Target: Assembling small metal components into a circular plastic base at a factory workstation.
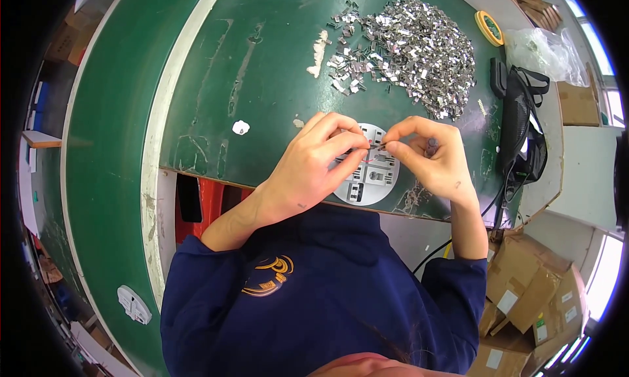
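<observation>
A round pale grey plate [388, 188] with slots and small metal and black parts lies near the front edge of the green table. Over it, my left hand [318, 157] pinches thumb and fingers together on a thin wire. From the right, my right hand [432, 155] closes its thumb and index fingertips on something small and dark beside the left fingertips. A dark, round-ended tool [431, 148] shows within the curled fingers of that hand. A short thin red wire [371, 159] is visible between the hands. My fingers cover part of the plate.
A large heap of small metal clips [422, 53] covers the table's far right. A yellow tape ring [489, 28], a clear plastic bag [547, 53] and a black bag [524, 128] lie on the right. Another grey plate [134, 305] rests on the green strip at left. Cardboard boxes [531, 285] stand lower right.
</observation>
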Motion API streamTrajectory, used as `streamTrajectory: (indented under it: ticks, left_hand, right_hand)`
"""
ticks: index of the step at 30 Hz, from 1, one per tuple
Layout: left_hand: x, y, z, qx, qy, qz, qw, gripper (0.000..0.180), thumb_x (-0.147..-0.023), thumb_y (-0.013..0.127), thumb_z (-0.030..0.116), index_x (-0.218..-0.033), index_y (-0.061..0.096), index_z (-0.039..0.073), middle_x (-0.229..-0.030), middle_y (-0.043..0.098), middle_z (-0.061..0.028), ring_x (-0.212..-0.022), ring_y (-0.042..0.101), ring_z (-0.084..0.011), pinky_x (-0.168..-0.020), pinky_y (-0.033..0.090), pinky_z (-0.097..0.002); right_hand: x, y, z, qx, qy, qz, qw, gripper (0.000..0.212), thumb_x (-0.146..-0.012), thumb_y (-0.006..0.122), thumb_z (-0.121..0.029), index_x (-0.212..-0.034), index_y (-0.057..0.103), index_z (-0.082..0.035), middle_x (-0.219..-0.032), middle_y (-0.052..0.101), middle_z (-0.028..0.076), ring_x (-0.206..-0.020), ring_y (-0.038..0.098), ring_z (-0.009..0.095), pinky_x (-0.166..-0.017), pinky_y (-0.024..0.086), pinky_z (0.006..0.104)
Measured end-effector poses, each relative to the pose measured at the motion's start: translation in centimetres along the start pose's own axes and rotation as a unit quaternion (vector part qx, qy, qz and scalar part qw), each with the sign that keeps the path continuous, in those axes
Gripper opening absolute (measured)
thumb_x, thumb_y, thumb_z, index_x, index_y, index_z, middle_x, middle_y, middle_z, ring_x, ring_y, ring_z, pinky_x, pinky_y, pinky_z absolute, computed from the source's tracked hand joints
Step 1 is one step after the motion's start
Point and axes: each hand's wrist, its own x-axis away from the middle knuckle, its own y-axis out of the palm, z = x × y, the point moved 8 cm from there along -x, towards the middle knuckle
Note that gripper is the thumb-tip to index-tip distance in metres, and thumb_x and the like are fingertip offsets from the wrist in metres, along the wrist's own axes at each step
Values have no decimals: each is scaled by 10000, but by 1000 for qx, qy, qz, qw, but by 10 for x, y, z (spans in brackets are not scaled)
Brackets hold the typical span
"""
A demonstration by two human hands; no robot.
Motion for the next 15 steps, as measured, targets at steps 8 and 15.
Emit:
streamTrajectory:
  ticks: [8, 15]
  left_hand:
    - [2, 1, 0, 14, 4, -2, 1000, 166, -802, 700, -17, -961, 677, 28, -1004, 593, -62, -864, 582, -201, -729, 505, -311]
    - [1, 1, -1, 11, 4, -16, 1000, 172, -813, 688, -17, -978, 675, 28, -1012, 590, -64, -867, 582, -205, -740, 502, -311]
  right_hand:
    - [-7, 3, -4, 20, -7, -38, 999, 71, -840, 682, -53, -892, 691, -5, -699, 628, -21, -563, 416, 21, -489, 343, 226]
    - [-14, 3, -1, 18, -4, -69, 997, 83, -849, 683, -63, -908, 693, -5, -709, 631, -17, -580, 423, 21, -505, 359, 224]
